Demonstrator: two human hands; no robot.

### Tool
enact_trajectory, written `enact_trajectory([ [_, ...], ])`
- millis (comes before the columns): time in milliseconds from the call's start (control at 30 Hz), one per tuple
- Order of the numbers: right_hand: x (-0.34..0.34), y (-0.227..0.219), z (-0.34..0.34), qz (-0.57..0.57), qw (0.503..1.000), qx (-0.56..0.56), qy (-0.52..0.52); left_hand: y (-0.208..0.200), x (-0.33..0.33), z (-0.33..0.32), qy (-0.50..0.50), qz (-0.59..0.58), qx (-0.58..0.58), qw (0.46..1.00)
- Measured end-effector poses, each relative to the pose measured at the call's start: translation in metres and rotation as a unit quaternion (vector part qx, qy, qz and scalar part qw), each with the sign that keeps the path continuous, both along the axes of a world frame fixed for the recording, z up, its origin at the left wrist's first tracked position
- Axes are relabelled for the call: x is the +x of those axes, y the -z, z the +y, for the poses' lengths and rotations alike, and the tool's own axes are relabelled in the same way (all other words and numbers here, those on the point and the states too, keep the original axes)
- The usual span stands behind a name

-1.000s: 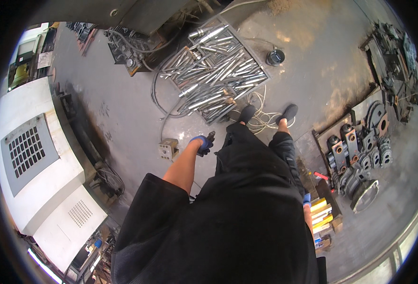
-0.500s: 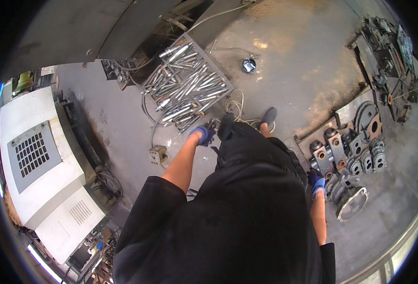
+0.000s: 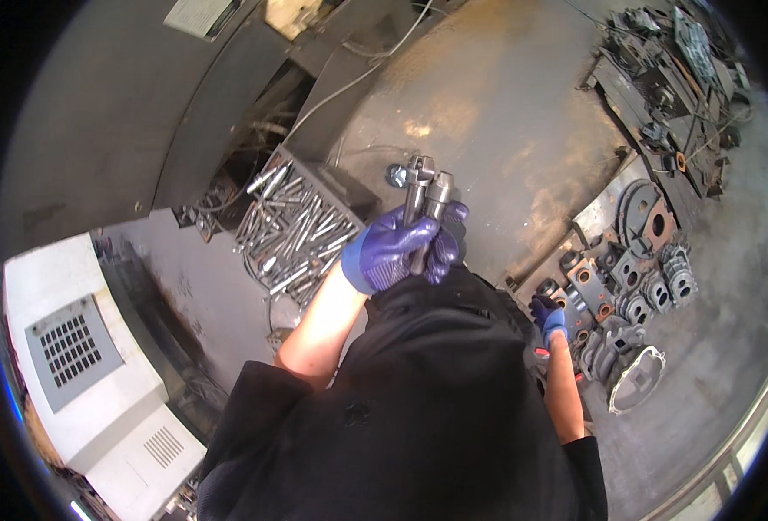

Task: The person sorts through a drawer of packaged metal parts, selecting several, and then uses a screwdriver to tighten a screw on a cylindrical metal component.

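My left hand (image 3: pixel 393 250), in a purple-coated glove with a blue cuff, is closed round two thick-headed steel tool shanks (image 3: pixel 434 193). They stand up side by side out of my fist, and the left one has a notched head. Behind that wrist is a crate (image 3: pixel 342 205) full of steel rods and tool shanks (image 3: pixel 293 227). My right hand (image 3: pixel 547 318), gloved alike, hangs at my right side near the metal castings (image 3: pixel 585 286). How its fingers are set cannot be made out.
White machine housing (image 3: pixel 97 365) with a vented panel stands at left. Large grey machine panels (image 3: pixel 97 130) fill the upper left. Housings and a ring-shaped casting (image 3: pixel 638 379) lie on the floor at right. Scrap metal (image 3: pixel 662 95) is heaped at upper right. A pale cable (image 3: pixel 349 91) runs past the crate.
My left hand has risen from beside the crate toward the middle of the view, bringing up the two steel tool shanks. The view has shifted, and my right hand remains low at my side.
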State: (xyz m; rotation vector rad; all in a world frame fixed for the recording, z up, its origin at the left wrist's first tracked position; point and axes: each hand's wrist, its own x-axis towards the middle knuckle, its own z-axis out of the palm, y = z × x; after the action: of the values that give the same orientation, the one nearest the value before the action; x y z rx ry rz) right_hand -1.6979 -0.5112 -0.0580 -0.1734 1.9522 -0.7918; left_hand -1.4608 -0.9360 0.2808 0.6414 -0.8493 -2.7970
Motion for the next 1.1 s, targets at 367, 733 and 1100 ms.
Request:
enact_trajectory([
  [367,-0.136,-0.004,-0.115,0.083,0.996,-0.027,0.006,-0.057,-0.186,-0.106,0.097,0.028,0.064,0.993],
  [733,-0.166,0.056,-0.109,-0.076,0.993,0.087,0.007,-0.074,-0.382,-0.23,0.154,0.059,0.102,0.981],
  [1100,-0.386,0.116,-0.217,-0.208,0.929,0.093,0.291,-0.082,-0.603,-0.302,0.165,0.08,0.123,0.975],
])
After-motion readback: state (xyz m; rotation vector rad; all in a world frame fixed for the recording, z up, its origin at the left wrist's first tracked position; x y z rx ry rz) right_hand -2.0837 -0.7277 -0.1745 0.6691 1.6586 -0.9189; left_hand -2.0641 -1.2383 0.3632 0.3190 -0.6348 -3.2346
